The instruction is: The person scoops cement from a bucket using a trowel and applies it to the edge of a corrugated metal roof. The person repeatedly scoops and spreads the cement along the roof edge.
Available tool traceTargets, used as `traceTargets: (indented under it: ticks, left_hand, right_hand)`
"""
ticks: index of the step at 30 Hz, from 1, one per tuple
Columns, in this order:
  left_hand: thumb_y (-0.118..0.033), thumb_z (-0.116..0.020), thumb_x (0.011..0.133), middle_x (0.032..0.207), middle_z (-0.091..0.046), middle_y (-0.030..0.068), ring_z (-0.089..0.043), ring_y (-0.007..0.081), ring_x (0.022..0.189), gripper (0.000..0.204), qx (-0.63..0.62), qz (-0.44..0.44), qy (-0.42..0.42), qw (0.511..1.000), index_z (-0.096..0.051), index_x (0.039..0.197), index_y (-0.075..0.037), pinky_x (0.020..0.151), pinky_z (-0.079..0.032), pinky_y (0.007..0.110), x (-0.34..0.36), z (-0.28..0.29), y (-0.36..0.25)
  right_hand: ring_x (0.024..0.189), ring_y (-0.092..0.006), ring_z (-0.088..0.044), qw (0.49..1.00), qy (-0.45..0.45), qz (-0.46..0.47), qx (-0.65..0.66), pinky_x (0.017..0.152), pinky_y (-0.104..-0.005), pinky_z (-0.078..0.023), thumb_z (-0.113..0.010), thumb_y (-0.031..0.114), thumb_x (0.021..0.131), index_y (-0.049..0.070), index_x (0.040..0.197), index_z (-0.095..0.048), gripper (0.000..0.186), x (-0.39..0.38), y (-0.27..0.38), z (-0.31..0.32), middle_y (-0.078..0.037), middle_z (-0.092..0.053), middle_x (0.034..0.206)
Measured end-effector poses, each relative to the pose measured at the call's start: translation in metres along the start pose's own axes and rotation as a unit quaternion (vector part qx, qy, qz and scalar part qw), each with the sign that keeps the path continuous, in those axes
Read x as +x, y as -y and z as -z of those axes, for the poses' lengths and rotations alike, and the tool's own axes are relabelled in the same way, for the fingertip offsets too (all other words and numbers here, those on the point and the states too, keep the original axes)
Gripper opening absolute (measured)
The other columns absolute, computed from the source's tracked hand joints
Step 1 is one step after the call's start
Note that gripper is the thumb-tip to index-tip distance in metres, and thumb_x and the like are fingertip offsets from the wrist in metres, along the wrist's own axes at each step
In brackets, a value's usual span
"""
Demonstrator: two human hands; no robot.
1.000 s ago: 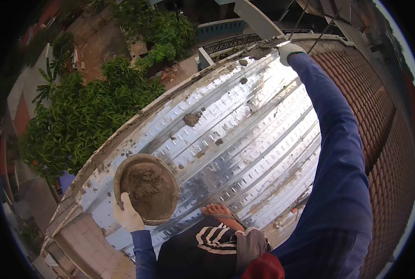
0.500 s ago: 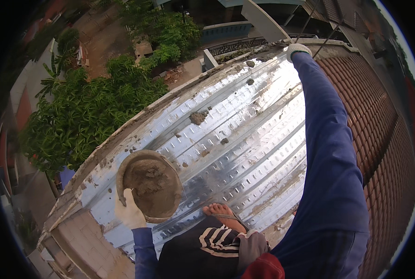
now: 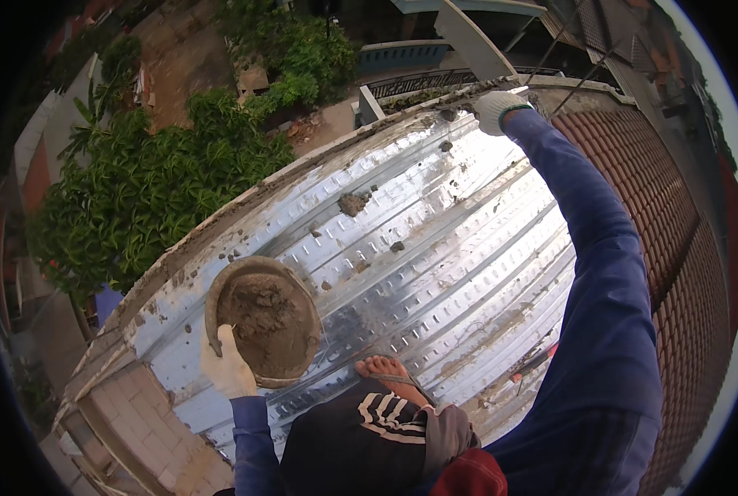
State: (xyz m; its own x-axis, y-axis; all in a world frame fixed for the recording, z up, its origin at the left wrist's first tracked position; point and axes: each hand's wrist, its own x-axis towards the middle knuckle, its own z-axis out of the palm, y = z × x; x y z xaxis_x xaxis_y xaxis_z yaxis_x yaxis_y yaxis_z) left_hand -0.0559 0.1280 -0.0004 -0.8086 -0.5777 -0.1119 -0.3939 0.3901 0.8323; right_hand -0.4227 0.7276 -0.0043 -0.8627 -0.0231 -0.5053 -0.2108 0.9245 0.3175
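My left hand (image 3: 230, 369), in a pale work glove, grips the near-left rim of a round mortar bucket (image 3: 313, 307). Wet grey-brown mortar (image 3: 266, 318) lies inside it, with a lumpy heap on top. The bucket is over the ribbed metal sheet (image 3: 435, 306), slightly tilted. My right arm stretches far forward. At its end my gloved right hand (image 3: 493, 112) is curled low by the sheet's far end, beside the mortar-smeared edge. A dark lump (image 3: 449, 114) is just left of its fingers. What the fingers close on is hidden.
Mortar clumps (image 3: 353, 203) dot the metal sheet. A rough raised edge (image 3: 179, 256) runs along its left, with treetops (image 3: 154, 194) and ground far below. Brown roof tiles (image 3: 613, 157) slope on the right. My sandalled foot (image 3: 391, 374) stands on the sheet. Thin rods (image 3: 588, 76) rise beyond.
My right hand has moved left and a little nearer, and its arm has bent more at the elbow. My left hand keeps its hold on the bucket, nearly in place.
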Motion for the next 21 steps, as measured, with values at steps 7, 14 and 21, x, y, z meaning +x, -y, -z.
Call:
traceTargets:
  ticks: [7,14,21]
  left_hand:
    - [-0.018,-0.065,0.113,0.146,-0.077,0.0165,-0.074,0.0252,0.128,0.05,0.02,-0.001,0.013,1.0,-0.067,0.158,0.005,0.114,-0.056,0.039,-0.004,0.01,0.0]
    - [-0.019,-0.066,0.113,0.145,-0.078,0.0162,-0.074,0.025,0.128,0.05,0.016,0.0,0.017,1.0,-0.067,0.157,0.004,0.113,-0.056,0.039,-0.005,0.007,-0.005]
    - [-0.022,-0.068,0.112,0.142,-0.079,0.0159,-0.074,0.025,0.128,0.05,-0.006,0.009,-0.002,1.0,-0.069,0.155,0.003,0.113,-0.055,0.038,-0.01,0.009,-0.01]
  right_hand:
    - [0.083,-0.0257,-0.078,0.899,-0.058,-0.147,0.408,0.071,-0.0418,-0.065,-0.059,0.035,0.11,0.005,0.132,-0.075,0.04,-0.075,-0.017,-0.018,-0.014,-0.078,0.097]
    - [0.065,-0.0127,-0.053,0.497,0.037,-0.195,0.844,0.057,-0.0296,-0.046,-0.073,0.03,0.104,0.011,0.115,-0.068,0.022,-0.054,-0.073,-0.144,-0.001,-0.057,0.085]
    - [0.084,-0.0267,-0.077,0.889,-0.051,-0.119,0.44,0.072,-0.0434,-0.063,-0.066,0.034,0.108,0.007,0.123,-0.076,0.032,-0.056,0.044,-0.065,-0.01,-0.076,0.093]
